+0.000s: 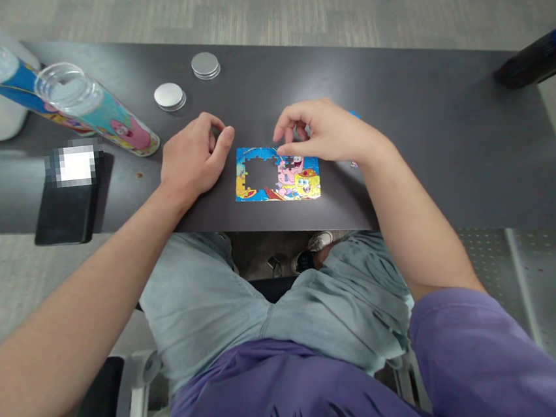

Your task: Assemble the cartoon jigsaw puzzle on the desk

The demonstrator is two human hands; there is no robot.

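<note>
A cartoon jigsaw puzzle (300, 183) lies partly joined on the dark desk, with blue, yellow and pink pieces around a gap at its left middle. Over its upper edge hovers my right hand (322, 129), thumb and fingers apart, no piece visible between them. The thumb tip overlaps the puzzle's top border; whether it touches cannot be told. Left of the puzzle, my left hand (194, 152) rests on the desk, its fingers loosely curled in with nothing visible inside. Behind my right wrist, loose puzzle pieces (354, 164) show in part, the rest hidden by the arm.
Two clear-topped printed canisters (102, 114) (14, 80) lean across the left side of the view. Near them are two silver lids (169, 96) (205, 65) and a black phone (65, 212) at the desk's front edge. A dark bottle (534, 62) stands at the far right.
</note>
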